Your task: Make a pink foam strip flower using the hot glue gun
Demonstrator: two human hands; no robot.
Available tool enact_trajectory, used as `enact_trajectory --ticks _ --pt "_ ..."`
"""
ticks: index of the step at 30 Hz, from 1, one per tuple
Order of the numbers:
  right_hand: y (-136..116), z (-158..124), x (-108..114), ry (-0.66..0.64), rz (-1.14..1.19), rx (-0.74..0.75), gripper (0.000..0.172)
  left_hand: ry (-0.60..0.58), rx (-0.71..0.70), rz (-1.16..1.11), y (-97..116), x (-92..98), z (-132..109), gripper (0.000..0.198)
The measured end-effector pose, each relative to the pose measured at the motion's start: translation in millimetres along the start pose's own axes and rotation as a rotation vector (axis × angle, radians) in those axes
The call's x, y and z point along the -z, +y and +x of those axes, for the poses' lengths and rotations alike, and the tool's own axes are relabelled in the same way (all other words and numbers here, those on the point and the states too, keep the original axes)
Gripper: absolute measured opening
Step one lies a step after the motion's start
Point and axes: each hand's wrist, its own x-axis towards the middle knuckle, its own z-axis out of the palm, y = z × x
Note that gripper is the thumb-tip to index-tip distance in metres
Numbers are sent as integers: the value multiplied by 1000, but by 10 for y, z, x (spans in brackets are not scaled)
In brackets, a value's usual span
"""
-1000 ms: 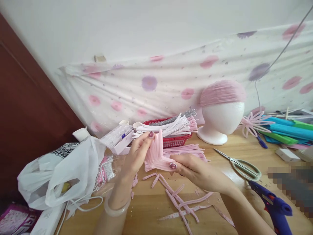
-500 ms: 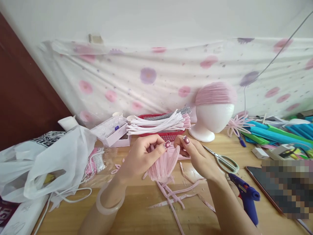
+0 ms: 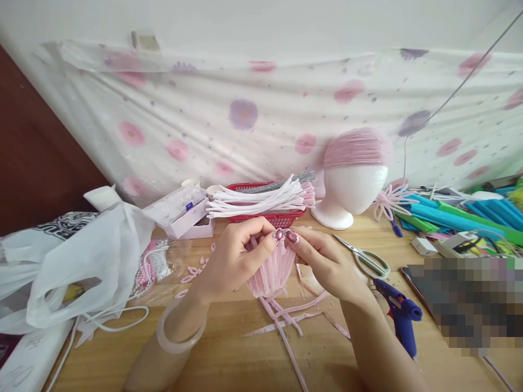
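Observation:
A fan-shaped bundle of pink pipe cleaners (image 3: pixel 271 272) hangs between my two hands above the table. My left hand (image 3: pixel 241 256) pinches its upper left edge between thumb and fingers. From the other side my right hand (image 3: pixel 321 258) grips the upper right edge, so both thumbnails almost meet. The fingertips behind the bundle are hidden. Loose pink pipe cleaner strips (image 3: pixel 286 354) lie on the wood below, across a measuring tape (image 3: pixel 269 326). Small pink loops (image 3: pixel 194 272) rest left of my left wrist.
Behind my hands a red basket (image 3: pixel 281 222) carries white pipe cleaners (image 3: pixel 257 201). A foam head (image 3: pixel 353 188) wears pink wrapping. Scissors (image 3: pixel 371 264), a blue glue gun (image 3: pixel 402 318) and a phone (image 3: pixel 425 305) lie to the right; a white plastic bag (image 3: pixel 90 261) sits left.
My right hand has moved left, closing onto the bundle's right side, where a pink loop stuck out before. The view has shifted slightly, so the scene sits a bit higher and further left.

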Motion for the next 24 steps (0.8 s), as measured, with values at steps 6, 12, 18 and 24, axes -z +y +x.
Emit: enact_trajectory --ticks 6,12,18,24 --pt "-4 -9 -18 11 -15 42 36 26 -4 -18 2 -3 -4 24" --pt "19 -17 -24 -13 46 62 37 26 -18 -41 -24 -14 -8 24" --pt "37 -23 -22 21 -10 114 36 36 -18 -68 -34 -27 -3 25" --pt "35 -20 -47 65 -43 141 36 68 -37 -61 -30 -37 -12 24"
